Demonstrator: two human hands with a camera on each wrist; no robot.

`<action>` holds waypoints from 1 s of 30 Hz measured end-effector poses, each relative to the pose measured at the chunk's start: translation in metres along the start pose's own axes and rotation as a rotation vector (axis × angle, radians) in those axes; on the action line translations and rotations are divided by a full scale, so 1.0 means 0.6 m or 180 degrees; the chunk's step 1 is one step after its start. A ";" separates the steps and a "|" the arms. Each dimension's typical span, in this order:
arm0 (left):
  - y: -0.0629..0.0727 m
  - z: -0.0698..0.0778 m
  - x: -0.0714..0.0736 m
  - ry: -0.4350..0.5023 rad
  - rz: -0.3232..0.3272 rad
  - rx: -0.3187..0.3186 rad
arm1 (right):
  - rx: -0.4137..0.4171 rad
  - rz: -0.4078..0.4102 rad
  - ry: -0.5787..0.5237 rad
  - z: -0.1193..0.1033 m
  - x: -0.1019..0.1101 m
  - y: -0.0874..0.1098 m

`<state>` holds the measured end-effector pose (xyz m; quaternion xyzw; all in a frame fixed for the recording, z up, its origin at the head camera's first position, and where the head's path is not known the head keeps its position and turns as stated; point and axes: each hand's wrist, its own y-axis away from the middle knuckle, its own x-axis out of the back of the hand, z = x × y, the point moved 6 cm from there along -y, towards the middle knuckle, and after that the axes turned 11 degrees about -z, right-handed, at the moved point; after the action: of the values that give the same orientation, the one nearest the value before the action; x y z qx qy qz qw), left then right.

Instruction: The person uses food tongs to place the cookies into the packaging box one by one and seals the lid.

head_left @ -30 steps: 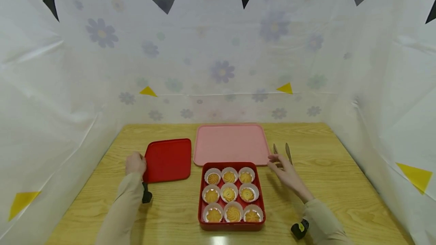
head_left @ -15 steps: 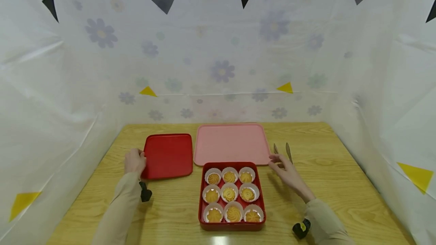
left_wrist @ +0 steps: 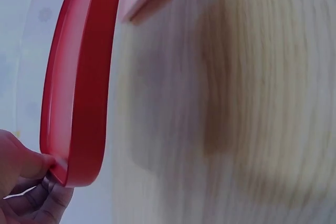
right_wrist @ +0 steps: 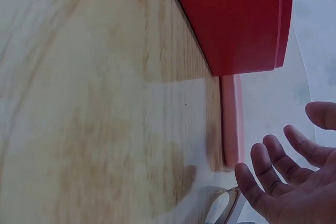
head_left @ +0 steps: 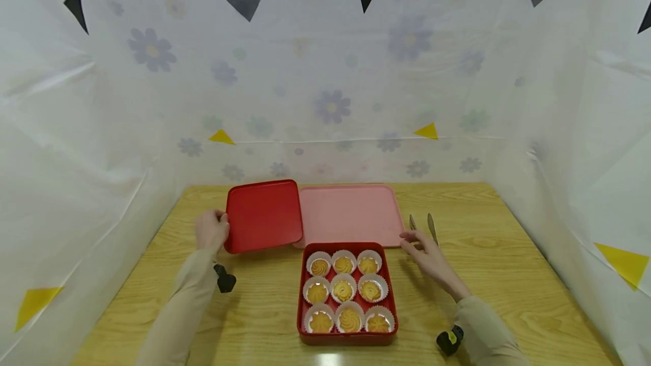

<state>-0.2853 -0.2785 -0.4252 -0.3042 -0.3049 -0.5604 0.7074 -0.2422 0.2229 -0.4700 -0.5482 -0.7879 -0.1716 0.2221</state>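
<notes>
My left hand (head_left: 212,230) pinches the left edge of a red square lid (head_left: 264,216) with a low rim. In the left wrist view the lid (left_wrist: 89,87) is tilted and off the table, thumb on its inner side and fingers beneath. A red box (head_left: 348,340) stands front centre, holding rows of swirled cookies (head_left: 343,290) in white paper cups. My right hand (head_left: 429,258) hovers with loose fingers by the right corner of the pink tray (head_left: 351,216), holding nothing. Metal tongs (head_left: 432,228) lie beside it, partly hidden by that hand.
The pink tray lies flat behind the box, its left part covered by the lid in the head view. A wooden table (head_left: 259,309) carries everything. White flower-printed sheeting (head_left: 330,72) encloses the back and both sides.
The left hand has carried the red lid up and to the right, so it now overlaps the pink tray's left side in view. The right hand, box and cookies have stayed put.
</notes>
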 end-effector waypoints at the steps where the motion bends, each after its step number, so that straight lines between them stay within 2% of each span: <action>1: 0.000 0.009 -0.002 0.0021 -0.0006 -0.0022 | 0.0005 -0.0007 0.0030 -0.001 0.000 -0.001; 5: -0.002 0.041 -0.011 0.0104 -0.0004 -0.0093 | -0.0051 -0.0046 0.0129 -0.003 0.000 -0.005; 12: -0.004 0.088 -0.028 0.0234 0.0054 -0.0268 | -0.0180 -0.0113 -0.0036 -0.004 -0.002 -0.016; 19: 0.005 0.131 -0.049 0.0394 -0.0029 -0.0404 | -0.0221 -0.0106 0.0002 -0.018 -0.005 -0.033; 26: 0.014 0.174 -0.069 0.0502 -0.0057 -0.0623 | -0.0033 -0.0183 0.0055 -0.051 -0.006 -0.059; 30: 0.018 0.194 -0.083 0.0576 -0.0048 -0.0728 | 0.0017 -0.0116 0.0079 -0.065 -0.005 -0.076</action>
<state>-0.2947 -0.1566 -0.3915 -0.3287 -0.1763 -0.6220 0.6885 -0.2780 0.1848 -0.4402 -0.5310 -0.7954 -0.1802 0.2302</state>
